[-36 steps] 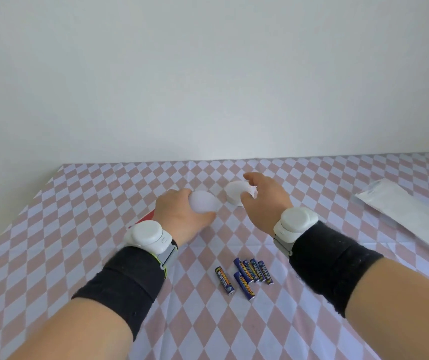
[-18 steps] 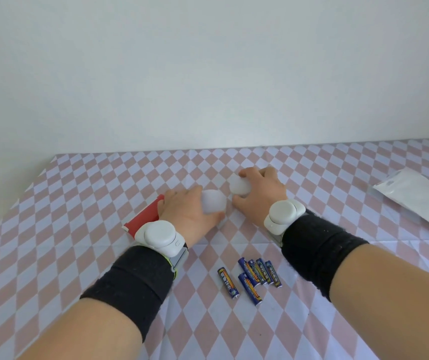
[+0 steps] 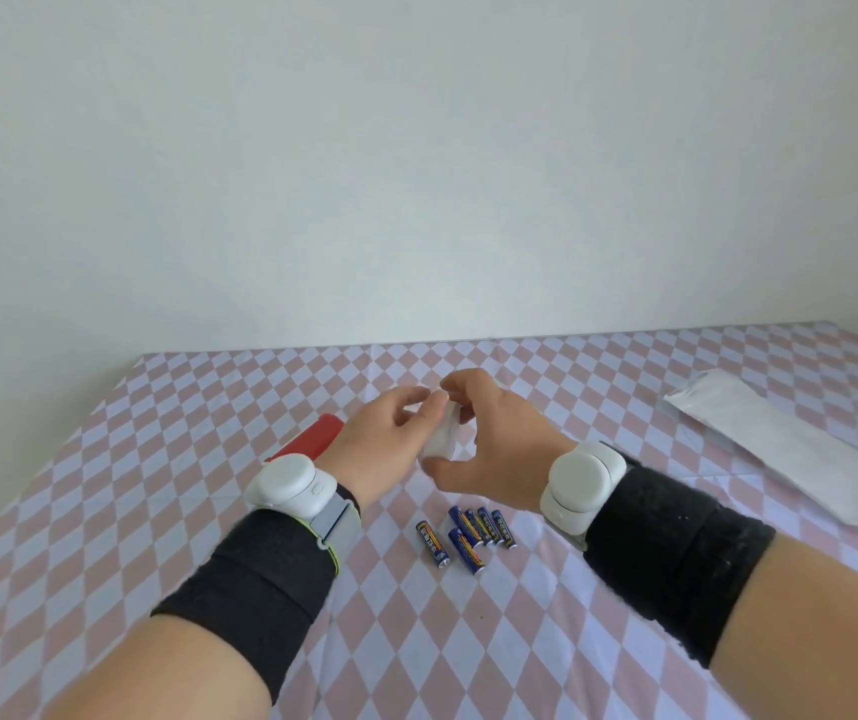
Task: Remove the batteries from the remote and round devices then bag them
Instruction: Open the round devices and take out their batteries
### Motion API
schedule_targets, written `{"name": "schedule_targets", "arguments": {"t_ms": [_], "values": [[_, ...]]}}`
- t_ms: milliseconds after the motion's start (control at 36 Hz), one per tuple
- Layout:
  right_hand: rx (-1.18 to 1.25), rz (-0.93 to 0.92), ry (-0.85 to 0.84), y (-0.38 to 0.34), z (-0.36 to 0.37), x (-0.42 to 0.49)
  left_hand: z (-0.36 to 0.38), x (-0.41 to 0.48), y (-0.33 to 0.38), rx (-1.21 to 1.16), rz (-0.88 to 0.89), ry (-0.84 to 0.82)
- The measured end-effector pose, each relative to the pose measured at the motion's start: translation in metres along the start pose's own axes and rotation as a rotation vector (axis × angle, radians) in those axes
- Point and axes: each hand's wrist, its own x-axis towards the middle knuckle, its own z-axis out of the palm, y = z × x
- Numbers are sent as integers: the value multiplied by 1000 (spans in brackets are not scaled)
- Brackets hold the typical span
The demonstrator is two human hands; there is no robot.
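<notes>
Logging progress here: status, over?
Left hand and right hand both grip round device. Five batteries loose by wrists; bag far right. Nothing in the way.

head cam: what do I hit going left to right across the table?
red remote → left hand → white round device → right hand → clear bag. Batteries left out: they lie nearer, under the hands.

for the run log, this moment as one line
left hand + right hand: both grip white round device | batteries: five loose on table | red remote: behind left hand | bag: flat at right
</notes>
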Motion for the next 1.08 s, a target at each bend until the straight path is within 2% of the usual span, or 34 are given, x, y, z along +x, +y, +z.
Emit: {"name": "schedule_targets", "arguments": {"t_ms": [278,417,500,583,694,806,944,1083], "values": [[85,-151,111,-32,-11,-46,5,-55,18,-346,34,15],[126,-127,150,-42,-6,-58,9,-65,23,-426,-18,24],[205,-104,190,-48,-5,-65,6,-75,34,-382,21,82],[441,59,171,-57,-6,-66,5,-80,37,-329,70,216],[714,376,42,-72,-9,-66,6,-90,39,-147,201,350],[905,454,-43,-83,-10,-69,6,-92,38,79,331,421],[887,450,-18,-92,-12,-66,6,-94,35,249,418,469],[766,445,72,-103,-13,-70,9,-96,36,170,434,501]]}}
